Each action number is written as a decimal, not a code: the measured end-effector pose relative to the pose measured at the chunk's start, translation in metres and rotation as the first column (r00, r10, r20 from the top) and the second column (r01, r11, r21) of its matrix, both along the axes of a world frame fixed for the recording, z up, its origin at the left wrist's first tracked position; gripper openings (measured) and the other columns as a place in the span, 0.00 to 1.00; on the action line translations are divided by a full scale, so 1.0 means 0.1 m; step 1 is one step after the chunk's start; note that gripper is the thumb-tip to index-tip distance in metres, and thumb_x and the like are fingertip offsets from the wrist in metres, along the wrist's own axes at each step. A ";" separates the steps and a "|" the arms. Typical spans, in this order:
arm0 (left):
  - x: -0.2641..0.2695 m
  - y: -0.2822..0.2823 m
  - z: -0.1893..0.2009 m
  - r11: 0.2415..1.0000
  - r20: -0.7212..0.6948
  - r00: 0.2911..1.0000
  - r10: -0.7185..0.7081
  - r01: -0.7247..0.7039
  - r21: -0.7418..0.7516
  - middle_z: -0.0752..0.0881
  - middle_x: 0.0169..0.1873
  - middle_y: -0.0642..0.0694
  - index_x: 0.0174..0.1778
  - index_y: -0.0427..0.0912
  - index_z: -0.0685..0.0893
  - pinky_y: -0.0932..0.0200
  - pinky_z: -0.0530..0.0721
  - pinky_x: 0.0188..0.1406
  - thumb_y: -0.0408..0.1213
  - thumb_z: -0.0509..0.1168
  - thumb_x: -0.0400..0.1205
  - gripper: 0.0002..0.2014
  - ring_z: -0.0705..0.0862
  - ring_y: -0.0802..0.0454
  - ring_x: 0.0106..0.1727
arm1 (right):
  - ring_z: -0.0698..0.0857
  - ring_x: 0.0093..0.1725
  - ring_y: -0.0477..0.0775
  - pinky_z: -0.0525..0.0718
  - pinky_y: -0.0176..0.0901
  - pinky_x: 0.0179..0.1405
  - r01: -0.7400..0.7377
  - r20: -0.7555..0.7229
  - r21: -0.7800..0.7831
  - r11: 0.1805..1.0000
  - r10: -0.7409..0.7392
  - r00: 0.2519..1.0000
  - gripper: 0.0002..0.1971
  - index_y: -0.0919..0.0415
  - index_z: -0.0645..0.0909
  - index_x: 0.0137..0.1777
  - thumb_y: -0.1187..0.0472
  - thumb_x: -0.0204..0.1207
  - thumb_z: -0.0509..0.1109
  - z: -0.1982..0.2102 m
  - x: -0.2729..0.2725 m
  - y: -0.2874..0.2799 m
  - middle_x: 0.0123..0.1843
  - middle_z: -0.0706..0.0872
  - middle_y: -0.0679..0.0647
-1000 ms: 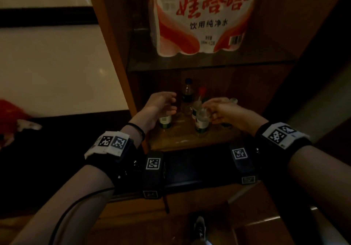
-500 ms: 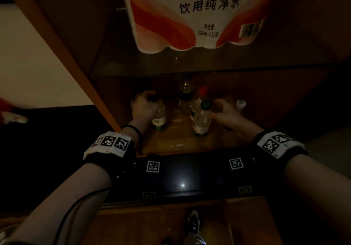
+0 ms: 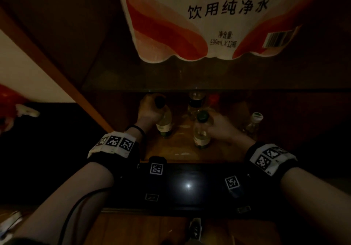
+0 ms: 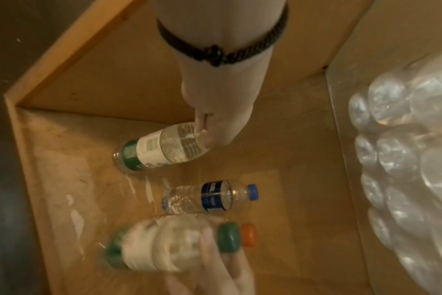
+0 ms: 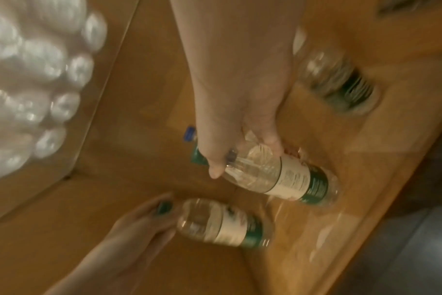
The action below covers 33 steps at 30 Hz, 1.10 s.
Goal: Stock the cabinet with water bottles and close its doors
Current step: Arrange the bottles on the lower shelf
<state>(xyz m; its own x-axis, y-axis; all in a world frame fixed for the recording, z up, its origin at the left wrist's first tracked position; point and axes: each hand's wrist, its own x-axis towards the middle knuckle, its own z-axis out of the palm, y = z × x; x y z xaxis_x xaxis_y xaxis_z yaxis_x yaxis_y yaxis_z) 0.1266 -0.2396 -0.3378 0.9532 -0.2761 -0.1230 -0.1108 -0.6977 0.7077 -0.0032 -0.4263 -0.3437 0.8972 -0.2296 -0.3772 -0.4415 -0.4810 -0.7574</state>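
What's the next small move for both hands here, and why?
Probably let go and draw both hands back out. The left hand grips a green-labelled bottle by its top; the right hand grips another. Both bottles look upright, bases on the cabinet floor, so they seem placed.

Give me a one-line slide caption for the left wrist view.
Left hand and right hand each grip a green-labelled water bottle standing on the cabinet floor, beside a blue-capped bottle.
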 end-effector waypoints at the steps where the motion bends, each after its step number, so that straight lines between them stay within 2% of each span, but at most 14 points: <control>1: 0.01 0.01 0.01 1.000 -0.007 1.000 -0.005 0.005 0.010 0.84 0.65 0.42 0.64 0.43 0.83 0.57 0.81 0.58 0.31 0.72 0.77 0.19 0.81 0.45 0.67 | 0.77 0.65 0.48 0.76 0.43 0.65 -0.017 0.010 0.027 0.999 0.017 1.000 0.25 0.51 0.74 0.72 0.51 0.76 0.73 0.00 0.02 0.08 0.65 0.79 0.46; 4: 0.04 0.07 0.05 0.999 -0.033 0.999 -0.018 0.020 0.049 0.83 0.64 0.42 0.64 0.43 0.82 0.56 0.84 0.51 0.33 0.73 0.76 0.20 0.83 0.44 0.65 | 0.83 0.63 0.53 0.82 0.51 0.65 -0.074 0.027 0.084 0.994 0.072 0.997 0.20 0.54 0.80 0.64 0.50 0.74 0.74 -0.05 0.14 0.36 0.61 0.86 0.50; 6: 0.04 0.14 0.09 0.997 -0.039 0.999 -0.016 0.019 0.078 0.81 0.65 0.41 0.64 0.42 0.80 0.57 0.84 0.47 0.33 0.72 0.76 0.20 0.83 0.44 0.63 | 0.84 0.62 0.54 0.83 0.50 0.62 -0.134 0.057 0.063 0.989 0.131 0.990 0.18 0.56 0.81 0.62 0.52 0.74 0.74 -0.08 0.24 0.55 0.60 0.87 0.52; 10: 0.05 0.29 0.14 0.996 -0.055 0.998 0.013 -0.008 0.092 0.81 0.66 0.40 0.63 0.44 0.81 0.46 0.88 0.56 0.30 0.70 0.76 0.18 0.83 0.41 0.64 | 0.83 0.63 0.54 0.79 0.44 0.58 -0.196 0.086 0.075 0.978 0.190 0.978 0.20 0.54 0.79 0.66 0.51 0.75 0.72 -0.06 0.41 0.86 0.63 0.85 0.54; 15: 0.03 0.36 0.15 0.997 -0.022 1.000 -0.005 0.006 0.073 0.80 0.67 0.41 0.64 0.43 0.81 0.49 0.84 0.61 0.36 0.71 0.78 0.18 0.81 0.42 0.65 | 0.82 0.66 0.54 0.80 0.45 0.60 -0.261 0.076 0.097 0.960 0.255 0.964 0.23 0.52 0.77 0.69 0.53 0.74 0.74 -0.14 0.58 1.08 0.66 0.84 0.53; 18: 0.03 0.34 0.22 0.993 -0.026 0.997 -0.074 0.076 0.092 0.84 0.61 0.40 0.61 0.43 0.82 0.46 0.87 0.55 0.37 0.66 0.80 0.13 0.85 0.41 0.59 | 0.83 0.64 0.53 0.79 0.43 0.55 -0.269 0.099 0.105 0.957 0.259 0.961 0.21 0.55 0.79 0.67 0.55 0.74 0.74 -0.16 0.66 1.19 0.63 0.85 0.53; 20: 0.04 0.33 0.29 0.986 -0.074 0.991 -0.113 0.120 0.112 0.86 0.56 0.40 0.58 0.41 0.82 0.43 0.88 0.51 0.37 0.63 0.81 0.12 0.87 0.41 0.54 | 0.83 0.63 0.52 0.81 0.45 0.56 -0.257 0.089 0.124 0.958 0.248 0.965 0.22 0.57 0.78 0.67 0.55 0.73 0.75 -0.17 0.70 1.27 0.61 0.84 0.52; 23: 0.02 0.34 0.30 0.964 -0.114 0.980 -0.161 0.181 0.197 0.77 0.68 0.40 0.68 0.44 0.78 0.42 0.83 0.63 0.39 0.63 0.80 0.19 0.80 0.41 0.65 | 0.82 0.66 0.55 0.79 0.44 0.57 -0.231 0.050 0.166 0.959 0.226 0.973 0.23 0.59 0.78 0.68 0.54 0.74 0.75 -0.19 0.74 1.35 0.65 0.84 0.56; 26: -0.02 0.36 0.24 0.940 -0.104 0.980 -0.171 0.194 0.282 0.68 0.75 0.39 0.72 0.48 0.76 0.41 0.76 0.71 0.41 0.64 0.79 0.22 0.72 0.37 0.73 | 0.82 0.66 0.55 0.78 0.43 0.57 -0.242 0.017 0.135 0.961 0.242 0.970 0.21 0.61 0.81 0.66 0.53 0.75 0.73 -0.24 0.76 1.41 0.64 0.85 0.57; 28: -0.04 0.36 0.24 0.939 -0.104 0.981 -0.161 0.185 0.290 0.65 0.77 0.40 0.73 0.49 0.75 0.46 0.76 0.71 0.39 0.64 0.80 0.23 0.71 0.37 0.74 | 0.81 0.65 0.54 0.80 0.47 0.61 -0.194 0.029 0.171 0.966 0.192 0.981 0.29 0.60 0.77 0.70 0.51 0.71 0.77 -0.27 0.77 1.44 0.64 0.83 0.54; 31: -0.05 0.36 0.27 0.944 -0.114 0.982 -0.150 0.177 0.280 0.63 0.77 0.43 0.74 0.50 0.74 0.57 0.76 0.62 0.35 0.65 0.81 0.24 0.72 0.40 0.74 | 0.81 0.68 0.57 0.82 0.59 0.67 -0.097 0.020 0.263 0.960 0.095 0.995 0.49 0.55 0.70 0.75 0.38 0.53 0.79 -0.33 0.75 1.45 0.69 0.81 0.56; 33: -0.06 0.37 0.29 0.939 -0.130 0.978 -0.166 0.197 0.282 0.63 0.77 0.43 0.74 0.50 0.74 0.58 0.77 0.60 0.34 0.67 0.80 0.25 0.73 0.41 0.73 | 0.81 0.68 0.56 0.82 0.58 0.67 -0.082 0.017 0.302 0.950 0.080 0.997 0.50 0.54 0.72 0.73 0.37 0.49 0.80 -0.40 0.76 1.42 0.68 0.82 0.55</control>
<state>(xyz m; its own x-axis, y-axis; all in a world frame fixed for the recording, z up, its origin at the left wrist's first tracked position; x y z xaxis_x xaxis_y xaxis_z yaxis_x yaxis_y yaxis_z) 0.1210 -0.2029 -0.3087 0.8682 -0.3806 -0.3184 -0.1930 -0.8501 0.4899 0.0727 -0.2841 -0.3836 0.9099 -0.0318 -0.4137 -0.4069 -0.2630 -0.8748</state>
